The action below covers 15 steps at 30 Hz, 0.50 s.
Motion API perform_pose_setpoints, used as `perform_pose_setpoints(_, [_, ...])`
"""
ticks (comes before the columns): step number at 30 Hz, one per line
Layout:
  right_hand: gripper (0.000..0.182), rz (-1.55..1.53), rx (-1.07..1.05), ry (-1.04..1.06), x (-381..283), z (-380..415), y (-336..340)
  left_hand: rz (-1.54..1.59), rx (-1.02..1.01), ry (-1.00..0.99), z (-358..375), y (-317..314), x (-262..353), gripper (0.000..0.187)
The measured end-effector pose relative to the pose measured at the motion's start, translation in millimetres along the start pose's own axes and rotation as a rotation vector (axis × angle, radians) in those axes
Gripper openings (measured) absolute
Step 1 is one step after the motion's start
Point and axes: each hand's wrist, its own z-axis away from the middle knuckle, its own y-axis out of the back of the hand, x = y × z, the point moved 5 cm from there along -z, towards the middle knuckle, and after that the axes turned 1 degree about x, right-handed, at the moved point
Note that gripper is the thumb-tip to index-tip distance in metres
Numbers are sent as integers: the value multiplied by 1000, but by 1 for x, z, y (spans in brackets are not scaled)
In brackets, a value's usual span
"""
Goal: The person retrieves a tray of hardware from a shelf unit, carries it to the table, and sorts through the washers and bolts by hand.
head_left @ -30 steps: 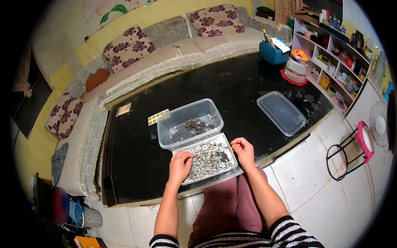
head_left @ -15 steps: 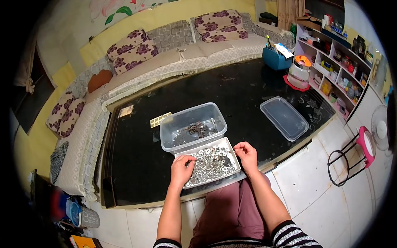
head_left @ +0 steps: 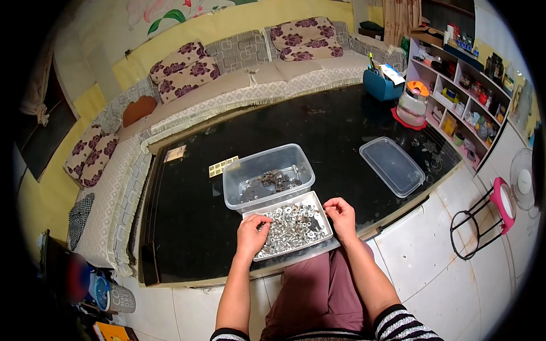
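Note:
A shallow white box (head_left: pixel 314 200) full of small metal nuts, bolts and screws (head_left: pixel 288 230) rests at the table's near edge, before my knees. My left hand (head_left: pixel 252 235) is over its left side, fingers curled and thumb close to the fingertips above the hardware. At the right rim, my right hand (head_left: pixel 342 218) has thumb and fingertips drawn together. Anything pinched in either hand is too small to make out. Directly behind the box stands a clear plastic tub (head_left: pixel 239 197), with a pile of dark, rusty-looking hardware (head_left: pixel 277 180) inside.
On the black table (head_left: pixel 193 227) lie a clear lid (head_left: pixel 392 166) to the right and a gold sticker sheet (head_left: pixel 223 166) behind the tub. A teal holder (head_left: pixel 382 85) and an orange-topped jar (head_left: pixel 413 105) stand far right. A pink stool (head_left: pixel 503 199) is on the floor.
The view has shifted slightly, so everything sits a little lower and to the right. Both hands keep nearly the same pose at the box.

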Motion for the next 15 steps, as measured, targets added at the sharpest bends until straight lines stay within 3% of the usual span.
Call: perform_pose_setpoints(15, [7,-19,-12,-22,-2,2,0,8,8,24,0,-1,-3,6])
